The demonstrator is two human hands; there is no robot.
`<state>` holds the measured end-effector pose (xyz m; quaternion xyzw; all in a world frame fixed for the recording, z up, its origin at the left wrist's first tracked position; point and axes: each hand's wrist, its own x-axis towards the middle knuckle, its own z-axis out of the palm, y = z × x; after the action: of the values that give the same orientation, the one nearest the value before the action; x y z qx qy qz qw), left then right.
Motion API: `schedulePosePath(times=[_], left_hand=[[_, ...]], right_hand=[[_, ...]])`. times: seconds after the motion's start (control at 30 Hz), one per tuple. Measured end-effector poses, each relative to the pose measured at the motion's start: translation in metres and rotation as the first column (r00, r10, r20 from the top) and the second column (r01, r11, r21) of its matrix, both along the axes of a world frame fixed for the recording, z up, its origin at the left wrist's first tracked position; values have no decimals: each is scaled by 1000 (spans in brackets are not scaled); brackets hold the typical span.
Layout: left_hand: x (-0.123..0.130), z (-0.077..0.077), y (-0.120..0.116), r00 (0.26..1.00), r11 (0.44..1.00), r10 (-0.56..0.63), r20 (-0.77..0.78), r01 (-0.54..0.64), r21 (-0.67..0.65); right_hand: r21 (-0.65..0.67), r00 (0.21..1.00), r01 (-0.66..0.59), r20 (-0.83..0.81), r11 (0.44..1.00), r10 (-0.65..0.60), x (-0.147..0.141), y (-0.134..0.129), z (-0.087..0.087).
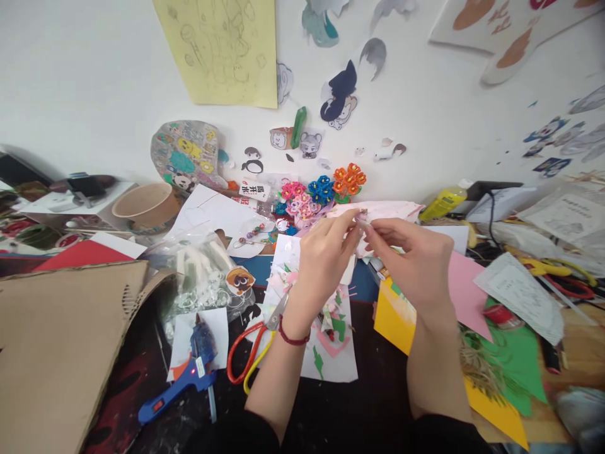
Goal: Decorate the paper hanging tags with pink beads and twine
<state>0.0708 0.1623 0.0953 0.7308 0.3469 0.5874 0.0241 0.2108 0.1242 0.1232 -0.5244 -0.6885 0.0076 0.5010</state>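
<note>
My left hand [326, 255] and my right hand [413, 255] meet at the fingertips over the desk. Both pinch a small pale piece [363, 223], perhaps paper; most of it is hidden by the fingers. Beneath my left wrist lie scissors [249, 359] with red and yellow handles, their blades partly covered by my arm. A white sheet [343, 366] under my hands carries green and pink paper scraps [318, 360]. Just beyond my fingers lies a pink wrapped bundle [394, 209]. To the left, a blue glue gun [193, 375] with a lit red light rests on a piece of white paper.
Pink, blue and orange craft flowers [348, 183] stand against the wall. Cardboard [61, 347] covers the left side, beside a plastic bag [203, 271]. On the right are yellow paper [396, 321], green paper [524, 366], a yellow bottle [443, 202] and yellow-handled scissors [551, 267].
</note>
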Motion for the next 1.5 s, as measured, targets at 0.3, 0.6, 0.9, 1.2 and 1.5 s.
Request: schedulePosePath(times=[0.3, 0.6, 0.9, 1.2, 1.5], left_hand=[[1, 2, -2, 996, 996, -32, 86, 38, -78], [-1, 12, -8, 968, 949, -68, 243, 138, -284], [-7, 18, -7, 895, 806, -90, 436, 323, -497], [-9, 22, -14, 794, 824, -206, 572, 456, -336], [-13, 23, -12, 826, 786, -193, 529, 453, -421]], right_hand=[[-12, 999, -30, -21, 999, 30, 0, 2, 1], [-224, 845, -240, -527, 945, 89, 7, 12, 0], [-198, 834, -470, -421, 860, 358, 18, 18, 0], [-202, 853, -506, -261, 838, 452, 23, 14, 5], [31, 884, -394, -260, 918, 389, 17, 12, 4]])
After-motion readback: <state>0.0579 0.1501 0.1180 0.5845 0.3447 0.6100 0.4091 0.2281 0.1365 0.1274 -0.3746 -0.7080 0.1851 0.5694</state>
